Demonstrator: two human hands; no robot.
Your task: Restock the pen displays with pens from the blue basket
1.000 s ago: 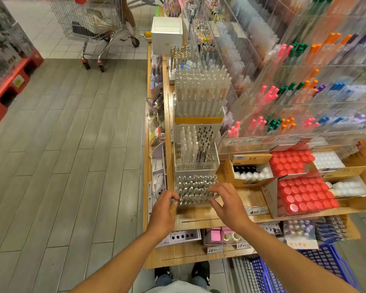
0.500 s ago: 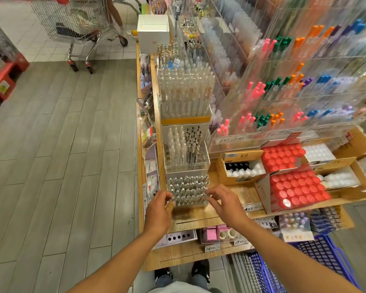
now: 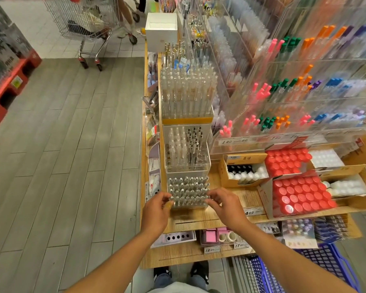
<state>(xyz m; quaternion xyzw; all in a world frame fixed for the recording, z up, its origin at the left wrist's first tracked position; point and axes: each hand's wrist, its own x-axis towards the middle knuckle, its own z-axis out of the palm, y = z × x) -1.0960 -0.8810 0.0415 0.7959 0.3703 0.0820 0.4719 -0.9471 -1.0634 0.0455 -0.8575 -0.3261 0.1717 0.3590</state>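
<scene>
A clear pen display box [image 3: 188, 192], packed with several upright silver-tipped pens, sits at the front of the wooden shelf [image 3: 216, 218]. My left hand [image 3: 156, 210] grips its left front corner with curled fingers. My right hand [image 3: 224, 205] pinches its right front corner. Behind it stand two taller clear displays [image 3: 187, 153] with more pens. The blue basket [image 3: 325, 269] is on the floor at the lower right, partly hidden by my right arm; several pale pens [image 3: 243, 275] lie along its left side.
Boxes of red-capped items [image 3: 300, 196] and white-capped items [image 3: 344, 188] fill the shelf to the right. Acrylic racks of coloured pens [image 3: 283, 92] rise behind. A shopping cart [image 3: 87, 24] and a person's legs are far up the aisle. Grey plank floor lies to the left.
Both hands have closed in on the front display box, from spread fingers over the pens to gripping its two front corners. The view has shifted slightly.
</scene>
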